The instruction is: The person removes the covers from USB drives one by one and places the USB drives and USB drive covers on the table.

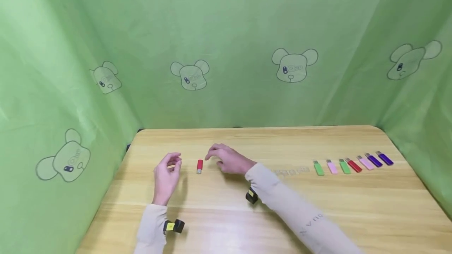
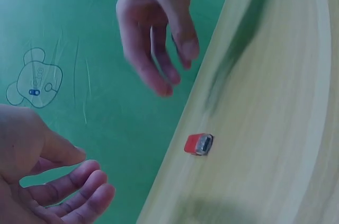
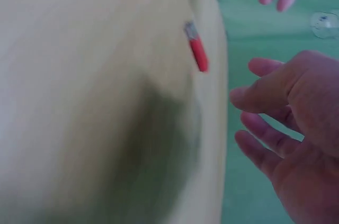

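A red USB stick [image 1: 199, 166] lies on the wooden table between the two hands, its metal plug pointing toward the person. The left hand [image 1: 167, 176] hovers just left of it, fingers loosely bent and holding nothing. To the right of the stick the right hand [image 1: 228, 159] hangs above the table, also with nothing in its relaxed fingers. In the left wrist view the red USB stick [image 2: 198, 144] lies apart from both hands. The right wrist view likewise shows a gap between the red USB stick [image 3: 197, 48] and the right hand [image 3: 296, 113].
Several transparent caps [image 1: 291, 172] lie in a row beside the right sleeve. Farther right is a row of green, pink, red and purple USB sticks, including a green one [image 1: 318, 168] and a purple one [image 1: 385, 158]. Green curtains [image 1: 240, 101] surround the table [image 1: 219, 214].
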Tool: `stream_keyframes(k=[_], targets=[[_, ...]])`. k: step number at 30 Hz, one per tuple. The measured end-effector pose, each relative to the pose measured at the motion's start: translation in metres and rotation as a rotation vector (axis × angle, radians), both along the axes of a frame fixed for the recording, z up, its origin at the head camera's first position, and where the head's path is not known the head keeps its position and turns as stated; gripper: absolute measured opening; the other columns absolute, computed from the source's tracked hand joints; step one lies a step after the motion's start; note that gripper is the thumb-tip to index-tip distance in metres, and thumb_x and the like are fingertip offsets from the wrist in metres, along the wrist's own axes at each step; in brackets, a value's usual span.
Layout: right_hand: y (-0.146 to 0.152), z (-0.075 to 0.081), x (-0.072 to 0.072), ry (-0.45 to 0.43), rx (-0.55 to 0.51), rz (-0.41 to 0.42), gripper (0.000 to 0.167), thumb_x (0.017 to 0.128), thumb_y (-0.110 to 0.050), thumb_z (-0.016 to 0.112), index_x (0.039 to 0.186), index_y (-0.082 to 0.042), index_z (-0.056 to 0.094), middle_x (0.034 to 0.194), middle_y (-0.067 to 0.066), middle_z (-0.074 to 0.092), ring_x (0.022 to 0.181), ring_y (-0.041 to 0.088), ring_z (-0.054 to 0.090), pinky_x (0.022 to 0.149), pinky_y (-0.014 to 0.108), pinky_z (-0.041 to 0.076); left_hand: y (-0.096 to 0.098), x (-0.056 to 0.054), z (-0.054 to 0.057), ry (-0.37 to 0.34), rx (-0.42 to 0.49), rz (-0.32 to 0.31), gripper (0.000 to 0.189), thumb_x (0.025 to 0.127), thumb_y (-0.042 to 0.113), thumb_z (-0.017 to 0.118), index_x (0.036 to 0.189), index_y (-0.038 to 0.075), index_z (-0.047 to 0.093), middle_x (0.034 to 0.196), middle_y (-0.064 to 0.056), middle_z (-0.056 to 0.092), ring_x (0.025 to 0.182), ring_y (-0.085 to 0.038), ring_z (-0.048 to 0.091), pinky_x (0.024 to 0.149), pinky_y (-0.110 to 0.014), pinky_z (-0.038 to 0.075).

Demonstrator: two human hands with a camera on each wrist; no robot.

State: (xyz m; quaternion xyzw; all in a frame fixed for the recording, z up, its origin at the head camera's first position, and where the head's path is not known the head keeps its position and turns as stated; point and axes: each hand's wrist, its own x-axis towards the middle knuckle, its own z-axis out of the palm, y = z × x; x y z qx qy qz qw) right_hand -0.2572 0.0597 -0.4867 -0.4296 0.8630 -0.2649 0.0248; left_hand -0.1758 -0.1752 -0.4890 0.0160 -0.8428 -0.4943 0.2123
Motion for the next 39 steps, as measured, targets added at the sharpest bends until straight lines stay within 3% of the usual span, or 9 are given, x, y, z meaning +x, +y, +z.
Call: stream_keyframes(k=[5, 11, 17, 27, 33, 39], targets=[[-0.03, -0.016, -0.006, -0.022, -0.026, 0.034, 0.045, 0.081, 0.021, 0.061, 0.107, -0.012, 0.077, 0.115, 0.001, 0.066, 0.115, 0.019, 0.061, 0.111, 0.036, 0.047, -0.001, 0.001, -0.004, -0.012, -0.013, 0.007, 0.022, 0.091, -0.01, 0.068, 0.111, -0.001, 0.072, 0.099, -0.017, 0.073, 0.095, -0.032, 0.072, 0.083, -0.043, 0.064], [-0.052, -0.018, -0.014, -0.067, -0.017, 0.083, 0.046, 0.076, 0.027, 0.061, 0.105, -0.005, 0.077, 0.108, 0.003, 0.069, 0.102, 0.019, 0.067, 0.099, 0.025, 0.054, 0.001, 0.001, -0.003, -0.017, 0.002, 0.006, 0.022, 0.092, -0.008, 0.069, 0.111, 0.001, 0.072, 0.1, -0.017, 0.074, 0.096, -0.031, 0.072, 0.085, -0.044, 0.063], [-0.054, -0.02, -0.016, -0.09, 0.035, 0.125, 0.037, 0.078, 0.022, 0.063, 0.094, -0.006, 0.079, 0.097, 0.001, 0.07, 0.089, 0.011, 0.066, 0.083, 0.012, 0.053, 0.001, -0.001, -0.002, -0.021, 0.014, -0.007, 0.023, 0.091, -0.01, 0.069, 0.111, 0.001, 0.072, 0.101, -0.017, 0.073, 0.096, -0.031, 0.072, 0.086, -0.043, 0.063], [-0.054, -0.01, -0.016, -0.181, 0.117, 0.082, 0.023, 0.084, 0.009, 0.074, 0.1, -0.008, 0.078, 0.091, -0.002, 0.074, 0.082, 0.011, 0.068, 0.074, 0.015, 0.055, 0.001, -0.007, -0.003, -0.048, -0.003, -0.035, 0.021, 0.09, -0.011, 0.069, 0.11, -0.002, 0.071, 0.1, -0.017, 0.073, 0.097, -0.034, 0.072, 0.086, -0.042, 0.063], [-0.042, -0.003, -0.005, -0.171, -0.003, 0.034, 0.02, 0.083, 0.007, 0.075, 0.099, -0.006, 0.075, 0.089, 0.0, 0.069, 0.079, 0.01, 0.063, 0.072, 0.016, 0.055, 0.008, -0.006, -0.006, -0.074, -0.03, -0.084, 0.014, 0.089, -0.008, 0.073, 0.102, -0.005, 0.075, 0.099, -0.018, 0.075, 0.093, -0.034, 0.075, 0.081, -0.035, 0.064], [-0.015, 0.007, 0.007, -0.143, -0.135, 0.006, 0.021, 0.085, 0.006, 0.076, 0.102, -0.004, 0.073, 0.095, 0.003, 0.07, 0.086, 0.015, 0.066, 0.079, 0.023, 0.059, 0.02, -0.005, -0.005, -0.096, 0.015, -0.187, 0.011, 0.089, -0.003, 0.077, 0.1, -0.003, 0.077, 0.099, -0.016, 0.077, 0.09, -0.031, 0.076, 0.08, -0.03, 0.064]])
